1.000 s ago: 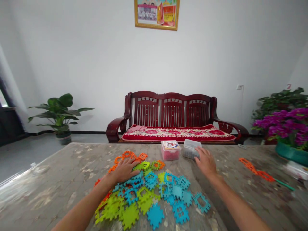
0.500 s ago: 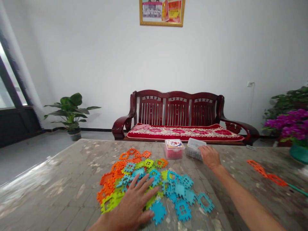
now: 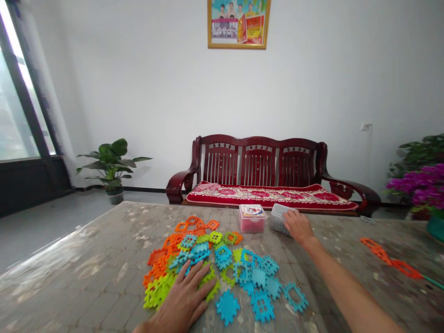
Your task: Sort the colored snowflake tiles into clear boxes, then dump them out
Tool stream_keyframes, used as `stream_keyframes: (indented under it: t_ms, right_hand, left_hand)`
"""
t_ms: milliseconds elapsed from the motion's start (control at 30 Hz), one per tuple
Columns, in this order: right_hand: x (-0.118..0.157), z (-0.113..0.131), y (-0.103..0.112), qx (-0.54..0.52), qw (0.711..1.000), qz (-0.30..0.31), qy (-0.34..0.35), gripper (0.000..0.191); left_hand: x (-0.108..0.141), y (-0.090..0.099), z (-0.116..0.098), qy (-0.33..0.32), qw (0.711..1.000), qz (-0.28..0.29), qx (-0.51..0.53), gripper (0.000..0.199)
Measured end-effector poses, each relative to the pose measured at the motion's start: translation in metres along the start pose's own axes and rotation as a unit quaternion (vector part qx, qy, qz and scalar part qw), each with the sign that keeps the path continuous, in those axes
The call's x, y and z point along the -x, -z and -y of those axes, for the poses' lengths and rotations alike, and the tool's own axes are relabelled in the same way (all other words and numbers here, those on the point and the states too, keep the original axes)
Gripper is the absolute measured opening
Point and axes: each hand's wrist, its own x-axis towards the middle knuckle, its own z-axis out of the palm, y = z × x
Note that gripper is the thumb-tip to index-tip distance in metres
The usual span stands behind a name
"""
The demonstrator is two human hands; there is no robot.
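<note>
A pile of notched plastic building tiles in orange point(image 3: 171, 243), lime green point(image 3: 157, 291) and blue point(image 3: 260, 277) is spread over the table. My left hand point(image 3: 185, 293) lies palm down on the pile's near part, fingers extended and slightly apart, covering some green tiles. Close to its right is a solid blue tile point(image 3: 227, 307). At the table's far side my right hand point(image 3: 299, 225) grips the right side of a clear lidded plastic box point(image 3: 278, 222) with dark contents; its fingertips are partly hidden. Left of that stands a similar box with pink contents point(image 3: 251, 225).
The patterned table cover point(image 3: 93, 259) extends around the pile. An orange lattice piece with a green stick point(image 3: 405, 268) lies on the right. Purple flowers in a teal pot point(image 3: 435, 229) stand at the right edge. Behind the table is a wooden bench point(image 3: 260, 162).
My left hand has shifted left and nearer, uncovering some green and blue tiles. My right hand stays at the clear box. The camera view has tilted up slightly.
</note>
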Motion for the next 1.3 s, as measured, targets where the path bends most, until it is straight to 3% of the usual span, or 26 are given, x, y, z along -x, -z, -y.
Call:
stream_keyframes:
  t_ms: [133, 200, 300, 400, 500, 667, 767, 867, 1000, 1100, 1200, 1300]
  right_hand:
    - [0.0, -0.001, 0.008, 0.002, 1.0, -0.002, 0.02, 0.012]
    - [0.001, -0.003, 0.012, 0.0, 1.0, -0.003, 0.029, 0.012]
    - [0.003, -0.005, 0.019, -0.008, 0.999, -0.004, 0.043, 0.009]
    - [0.01, -0.006, 0.028, -0.014, 0.998, -0.002, 0.057, 0.005]
    - [0.029, -0.005, 0.041, -0.017, 0.998, -0.001, 0.067, 0.004]
    - [0.068, 0.005, 0.071, -0.037, 0.996, -0.031, 0.069, 0.006]
    - [0.086, 0.016, 0.095, -0.057, 0.996, -0.058, 0.04, 0.006]
    - [0.098, 0.03, 0.118, -0.091, 0.993, -0.074, 0.028, 0.008]
    - [0.113, 0.043, 0.141, -0.166, 0.981, -0.081, 0.064, 0.01]
    - [0.123, 0.045, 0.147, -0.208, 0.971, -0.091, 0.074, 0.01]
    - [0.13, 0.044, 0.149, -0.233, 0.965, -0.093, 0.077, 0.009]
    - [0.133, 0.042, 0.15, -0.248, 0.963, -0.07, 0.074, 0.023]
  left_hand:
    - [-0.001, -0.027, -0.027, -0.143, 0.989, -0.037, 0.022, 0.057]
    - [-0.006, -0.039, -0.041, -0.179, 0.982, -0.032, 0.039, 0.054]
    - [-0.013, -0.038, -0.049, -0.147, 0.987, 0.01, 0.065, 0.051]
    - [-0.016, -0.013, -0.043, -0.093, 0.989, 0.071, 0.094, 0.063]
    - [-0.016, 0.009, -0.037, -0.046, 0.99, 0.088, 0.103, 0.064]
    - [-0.021, 0.005, -0.044, -0.014, 0.991, 0.041, 0.125, 0.043]
    - [-0.039, -0.005, -0.052, 0.004, 0.98, -0.016, 0.199, 0.048]
    - [-0.077, -0.007, -0.06, 0.017, 0.95, -0.035, 0.309, 0.082]
    - [-0.138, 0.002, -0.072, -0.035, 0.893, -0.046, 0.445, 0.124]
    - [-0.167, 0.007, -0.083, -0.046, 0.834, -0.02, 0.55, 0.126]
    - [-0.179, 0.005, -0.092, -0.018, 0.773, 0.019, 0.633, 0.114]
    - [-0.18, 0.003, -0.095, 0.007, 0.757, 0.013, 0.653, 0.101]
